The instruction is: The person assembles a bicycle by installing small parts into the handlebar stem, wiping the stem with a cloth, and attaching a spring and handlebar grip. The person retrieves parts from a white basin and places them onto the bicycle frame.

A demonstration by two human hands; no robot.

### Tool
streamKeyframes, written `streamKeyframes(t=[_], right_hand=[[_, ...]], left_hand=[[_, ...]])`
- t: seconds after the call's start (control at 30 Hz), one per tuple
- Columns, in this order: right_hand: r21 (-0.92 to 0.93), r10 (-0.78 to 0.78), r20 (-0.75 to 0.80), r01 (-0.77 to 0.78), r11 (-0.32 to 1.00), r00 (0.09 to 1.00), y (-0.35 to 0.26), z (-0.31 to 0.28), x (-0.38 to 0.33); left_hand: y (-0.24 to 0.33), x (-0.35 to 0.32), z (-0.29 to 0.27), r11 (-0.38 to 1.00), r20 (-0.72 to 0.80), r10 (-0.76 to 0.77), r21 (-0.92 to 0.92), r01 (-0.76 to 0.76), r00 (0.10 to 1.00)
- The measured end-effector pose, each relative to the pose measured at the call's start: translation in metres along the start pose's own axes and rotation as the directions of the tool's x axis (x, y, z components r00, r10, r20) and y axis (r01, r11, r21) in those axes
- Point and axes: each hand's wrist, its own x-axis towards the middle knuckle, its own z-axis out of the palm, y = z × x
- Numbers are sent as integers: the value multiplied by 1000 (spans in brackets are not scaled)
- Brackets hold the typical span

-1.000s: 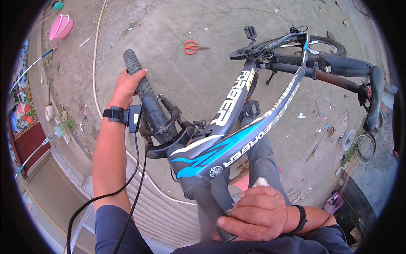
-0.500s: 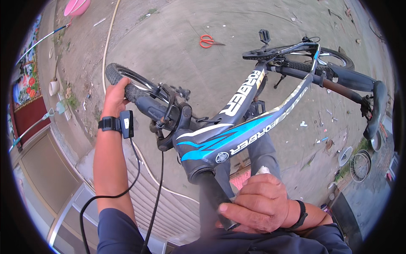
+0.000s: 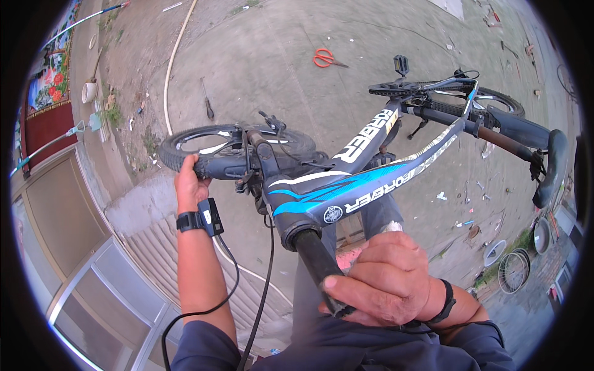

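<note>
A dark grey bicycle frame (image 3: pixel 365 191) with blue and white decals slants across the middle, its front end towards me. My left hand (image 3: pixel 193 179) is closed on the tyre of the front wheel (image 3: pixel 173 147), beside the black mudguard. From the frame's head end a black tube (image 3: pixel 314 253) sticks out towards my body. My right hand (image 3: pixel 387 281) is in a fist at that tube's near end, thumb against it. A small whitish piece (image 3: pixel 392 227) pokes out above this fist; its kind is unclear, and the palm is hidden.
Red-handled scissors (image 3: pixel 324 58) and what looks like a screwdriver (image 3: pixel 209 110) lie on the ground beyond the bike. A pale hose (image 3: pixel 176 68) runs along the left. Loose wheel rims (image 3: pixel 513 272) and small tools lie at right. A black cable (image 3: pixel 267 278) hangs near my left arm.
The front wheel and fork have turned, so the wheel shows broader and lies more across the view. My left hand has moved with the tyre. The right fist stays at the tube.
</note>
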Motion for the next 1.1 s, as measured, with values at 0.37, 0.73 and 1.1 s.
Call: streamKeyframes(t=[0.37,0.73,1.1], right_hand=[[85,-89,78,82,993,993,12,-7,12],[111,-127,190,107,988,973,20,-15,18],[95,-138,265,117,989,954,22,-20,13]], left_hand=[[-94,-56,-40,865,-113,-127,-498,54,985],[-75,-53,-10,936,-97,-24,-353,-12,995],[-81,-72,-8,922,-61,-4,-386,-20,998]])
